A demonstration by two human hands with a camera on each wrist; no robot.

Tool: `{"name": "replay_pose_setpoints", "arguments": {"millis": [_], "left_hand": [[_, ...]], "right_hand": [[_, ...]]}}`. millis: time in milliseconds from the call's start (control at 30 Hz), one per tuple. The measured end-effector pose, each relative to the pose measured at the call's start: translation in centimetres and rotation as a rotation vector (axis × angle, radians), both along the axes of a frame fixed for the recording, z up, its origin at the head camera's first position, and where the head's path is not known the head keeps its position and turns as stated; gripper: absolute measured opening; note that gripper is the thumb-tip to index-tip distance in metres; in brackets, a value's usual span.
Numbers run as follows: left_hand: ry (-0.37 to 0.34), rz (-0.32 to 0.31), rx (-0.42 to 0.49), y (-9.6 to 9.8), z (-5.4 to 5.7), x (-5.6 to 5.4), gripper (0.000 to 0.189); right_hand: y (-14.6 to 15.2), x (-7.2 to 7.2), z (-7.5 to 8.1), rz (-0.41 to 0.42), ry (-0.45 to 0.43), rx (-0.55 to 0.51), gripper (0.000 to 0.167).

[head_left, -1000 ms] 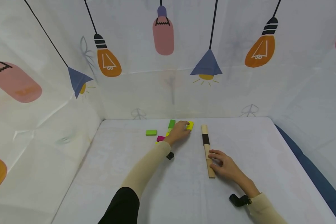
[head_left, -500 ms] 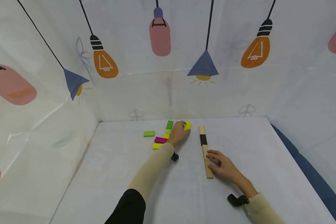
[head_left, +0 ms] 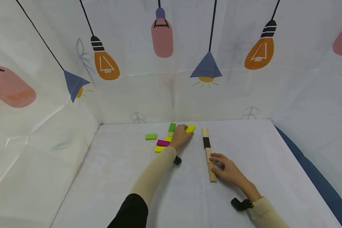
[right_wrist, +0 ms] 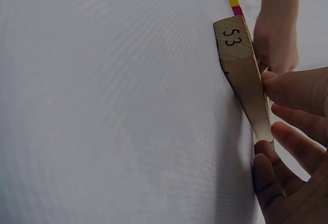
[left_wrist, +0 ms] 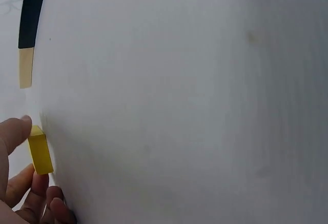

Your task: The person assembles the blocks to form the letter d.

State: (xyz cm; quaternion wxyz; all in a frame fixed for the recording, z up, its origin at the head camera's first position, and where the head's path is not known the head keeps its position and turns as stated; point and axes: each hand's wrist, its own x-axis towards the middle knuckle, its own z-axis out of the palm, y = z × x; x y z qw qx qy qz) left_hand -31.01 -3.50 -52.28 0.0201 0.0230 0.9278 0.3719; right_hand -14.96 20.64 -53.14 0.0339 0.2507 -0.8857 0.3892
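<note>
A yellow block [head_left: 190,128] is pinched between the thumb and fingers of my left hand [head_left: 181,136] at the back of the table. In the left wrist view, the thumb is at one end of this yellow block [left_wrist: 40,151] and fingertips are at the other. My right hand [head_left: 228,169] lies beside a straight row of blocks, fingers loosely bent and tips at its right edge. The row has a plain wooden block [head_left: 212,173] nearest, marked "53" in the right wrist view, and a black block [head_left: 206,142] farther back.
Left of my left hand lie a magenta block [head_left: 162,143], a yellow block [head_left: 160,149], a dark green block [head_left: 172,127] and a separate light green block [head_left: 151,136]. The white table [head_left: 111,190] meets a lamp-printed cloth [head_left: 182,95] at the back.
My left hand has shifted slightly rightward relative to the coloured blocks, uncovering more of them. The yellow block in it has turned a little. My right hand stays beside the row.
</note>
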Motion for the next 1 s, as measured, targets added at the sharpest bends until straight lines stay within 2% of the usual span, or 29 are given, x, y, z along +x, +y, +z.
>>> {"name": "replay_pose_setpoints", "arguments": {"millis": [200, 433, 733, 1000], "left_hand": [[0.007, 0.027, 0.050, -0.2, -0.2, 0.5, 0.041], [0.030, -0.020, 0.094, -0.6, -0.1, 0.9, 0.038], [0.031, -0.076, 0.131, -1.2, 1.8, 1.6, 0.041], [0.065, -0.154, 0.086, -2.5, 2.6, 2.0, 0.040]], "right_hand": [[-0.1, 0.0, -0.1, -0.003, -0.015, -0.001, 0.038], [-0.1, 0.1, -0.1, -0.023, -0.025, -0.008, 0.042], [0.1, 0.0, -0.2, -0.019, -0.006, -0.018, 0.042], [0.1, 0.1, -0.3, -0.016, -0.010, -0.008, 0.042]]}}
